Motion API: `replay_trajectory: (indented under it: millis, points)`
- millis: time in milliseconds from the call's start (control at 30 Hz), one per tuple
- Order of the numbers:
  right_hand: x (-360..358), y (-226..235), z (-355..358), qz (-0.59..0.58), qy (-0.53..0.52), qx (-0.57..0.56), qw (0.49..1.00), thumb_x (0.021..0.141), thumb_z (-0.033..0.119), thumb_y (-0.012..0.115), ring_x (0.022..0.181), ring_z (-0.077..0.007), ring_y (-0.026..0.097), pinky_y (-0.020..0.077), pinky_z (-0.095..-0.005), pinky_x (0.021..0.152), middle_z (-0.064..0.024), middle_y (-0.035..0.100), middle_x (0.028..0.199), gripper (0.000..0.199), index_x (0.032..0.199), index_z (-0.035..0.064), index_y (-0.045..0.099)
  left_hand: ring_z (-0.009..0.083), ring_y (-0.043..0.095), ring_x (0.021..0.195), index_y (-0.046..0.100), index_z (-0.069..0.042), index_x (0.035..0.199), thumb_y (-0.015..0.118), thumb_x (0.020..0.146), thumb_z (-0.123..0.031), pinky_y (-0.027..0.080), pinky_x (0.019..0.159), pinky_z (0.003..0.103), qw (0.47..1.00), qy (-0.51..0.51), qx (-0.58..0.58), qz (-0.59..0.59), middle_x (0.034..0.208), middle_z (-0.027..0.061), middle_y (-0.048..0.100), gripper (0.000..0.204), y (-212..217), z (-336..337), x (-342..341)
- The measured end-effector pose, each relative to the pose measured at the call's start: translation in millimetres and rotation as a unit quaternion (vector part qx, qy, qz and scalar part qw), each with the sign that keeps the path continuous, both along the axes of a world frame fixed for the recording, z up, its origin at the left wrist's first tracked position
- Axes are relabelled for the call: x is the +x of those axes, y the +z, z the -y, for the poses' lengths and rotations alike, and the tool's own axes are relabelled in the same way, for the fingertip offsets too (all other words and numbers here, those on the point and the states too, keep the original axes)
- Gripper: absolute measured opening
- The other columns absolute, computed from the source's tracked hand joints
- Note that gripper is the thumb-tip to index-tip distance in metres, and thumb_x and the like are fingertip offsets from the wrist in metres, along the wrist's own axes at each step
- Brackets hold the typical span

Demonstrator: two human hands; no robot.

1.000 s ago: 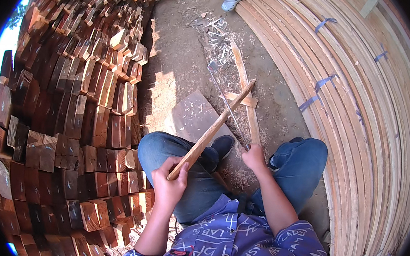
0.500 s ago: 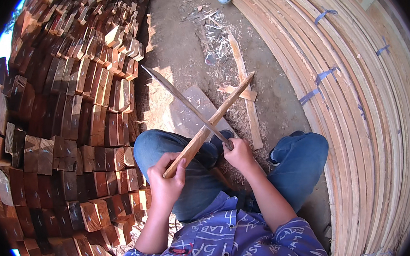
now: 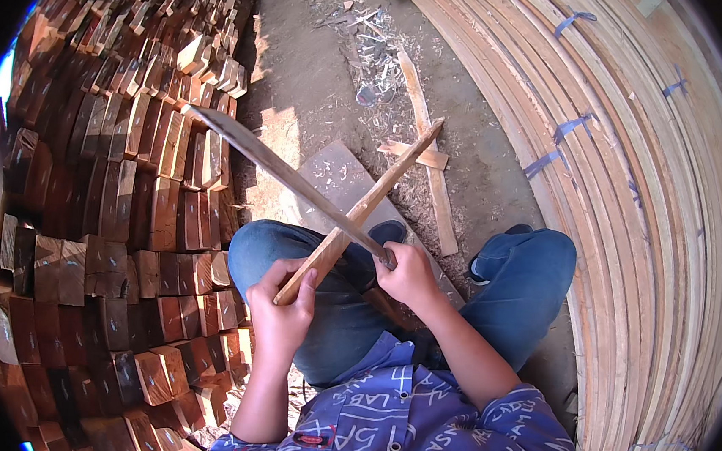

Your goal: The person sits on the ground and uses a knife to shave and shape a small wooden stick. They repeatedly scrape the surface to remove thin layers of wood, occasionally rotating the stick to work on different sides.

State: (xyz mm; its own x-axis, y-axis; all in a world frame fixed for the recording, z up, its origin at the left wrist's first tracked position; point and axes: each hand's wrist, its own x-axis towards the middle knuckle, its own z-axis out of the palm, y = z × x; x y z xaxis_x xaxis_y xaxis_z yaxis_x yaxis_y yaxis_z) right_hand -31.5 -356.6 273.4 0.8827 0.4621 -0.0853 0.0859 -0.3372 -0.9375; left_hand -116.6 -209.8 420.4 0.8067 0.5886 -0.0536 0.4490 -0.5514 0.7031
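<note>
Diagonally, tapered wooden stick (image 3: 381, 188) runs forward-right from left hand (image 3: 281, 302) gripping its butt; right hand (image 3: 410, 276), closed on near end of long blade (image 3: 292, 179), sits just right of stick — blade crosses over, slanting forward-left, contact hard to tell.

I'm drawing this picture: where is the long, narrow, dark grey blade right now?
Near the middle of the head view, the blade is in the right hand, slanting up-left in front of the pale, pointed wooden stick in the left hand.

Both hands (image 3: 281, 306) curled, right forearm (image 3: 471, 350) aslant
</note>
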Motion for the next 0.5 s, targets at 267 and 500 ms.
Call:
replay_trajectory:
  millis: [267, 500]
  points:
    - [2.5, -8.7, -2.9, -0.069, 0.036, -0.099, 0.992, 0.082, 0.021, 0.069, 0.076, -0.0432, 0.065, 0.0519, -0.0495, 0.068, -0.0244, 0.065, 0.074, 0.022, 0.081, -0.001, 0.068, 0.0112, 0.063, 0.071, 0.068, 0.004, 0.09, 0.069, 0.088, -0.005, 0.051, 0.067, 0.028, 0.999, 0.037, -0.001, 0.002, 0.075, 0.0122, 0.07, 0.01, -9.6, -12.3, -5.1]
    - [-0.1, 34.9, -1.5, -0.023, 0.048, -0.02, 0.998, 0.08, 0.016, 0.07, 0.068, -0.0428, 0.063, 0.048, -0.0479, 0.06, -0.0231, 0.062, 0.068, 0.019, 0.075, -0.0004, 0.063, 0.0116, 0.063, 0.072, 0.068, 0.004, 0.09, 0.068, 0.088, -0.004, 0.051, 0.069, 0.027, 1.0, 0.011, 0.007, 0.02, 0.077, 0.012, 0.07, 0.008, -7.7, -11.2, -3.9]
